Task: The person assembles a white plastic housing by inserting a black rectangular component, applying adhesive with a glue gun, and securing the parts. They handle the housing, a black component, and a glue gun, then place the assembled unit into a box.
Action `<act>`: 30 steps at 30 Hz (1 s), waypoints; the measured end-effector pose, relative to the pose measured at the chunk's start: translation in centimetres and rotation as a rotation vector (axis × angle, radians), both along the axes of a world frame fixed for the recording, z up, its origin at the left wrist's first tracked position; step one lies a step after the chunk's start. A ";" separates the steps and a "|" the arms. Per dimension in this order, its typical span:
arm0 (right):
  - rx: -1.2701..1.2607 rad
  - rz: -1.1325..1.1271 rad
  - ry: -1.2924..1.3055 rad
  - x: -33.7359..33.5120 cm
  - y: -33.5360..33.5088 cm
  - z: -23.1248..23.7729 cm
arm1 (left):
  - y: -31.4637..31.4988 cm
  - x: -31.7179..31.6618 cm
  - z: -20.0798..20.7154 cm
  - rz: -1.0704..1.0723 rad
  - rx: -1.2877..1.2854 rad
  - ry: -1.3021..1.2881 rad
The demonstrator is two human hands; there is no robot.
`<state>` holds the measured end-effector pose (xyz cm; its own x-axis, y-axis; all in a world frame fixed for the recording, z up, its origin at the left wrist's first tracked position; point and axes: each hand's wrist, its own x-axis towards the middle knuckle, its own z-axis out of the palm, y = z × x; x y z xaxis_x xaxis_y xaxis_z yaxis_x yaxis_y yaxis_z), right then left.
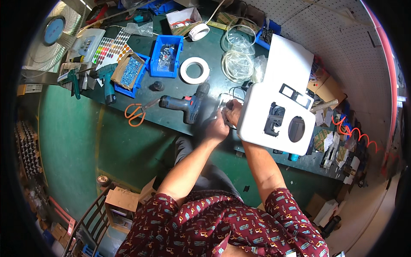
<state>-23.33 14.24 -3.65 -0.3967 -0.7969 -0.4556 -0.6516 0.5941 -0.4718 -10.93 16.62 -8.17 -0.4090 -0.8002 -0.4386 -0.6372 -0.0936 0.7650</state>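
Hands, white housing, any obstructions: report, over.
Left hand, right hand close together, grips unclear. White housing beside them, hiding right wrist. Cordless drill lies left of hands.

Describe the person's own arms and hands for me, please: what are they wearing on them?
Both the left hand and right hand look gloveless. The forearms are bare, below short maroon sleeves printed with small light-blue and yellowish figures. The left wrist shows no watch; the right wrist is hidden.
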 end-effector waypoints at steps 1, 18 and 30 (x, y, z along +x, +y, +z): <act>-0.004 0.033 0.049 -0.3 0.2 -0.8 | 0.1 0.0 0.4 -0.024 0.008 -0.062; -0.010 0.038 0.059 -0.7 0.1 -1.3 | -1.8 0.5 -0.9 -0.181 -0.002 -0.030; -0.009 -0.017 0.036 -0.1 0.2 0.2 | -1.3 1.6 -0.3 -0.245 0.141 0.007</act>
<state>-23.39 14.47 -3.43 -0.4258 -0.7943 -0.4334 -0.6581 0.6006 -0.4541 -9.34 15.36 -8.44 -0.5859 -0.6087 -0.5351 -0.6489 -0.0432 0.7597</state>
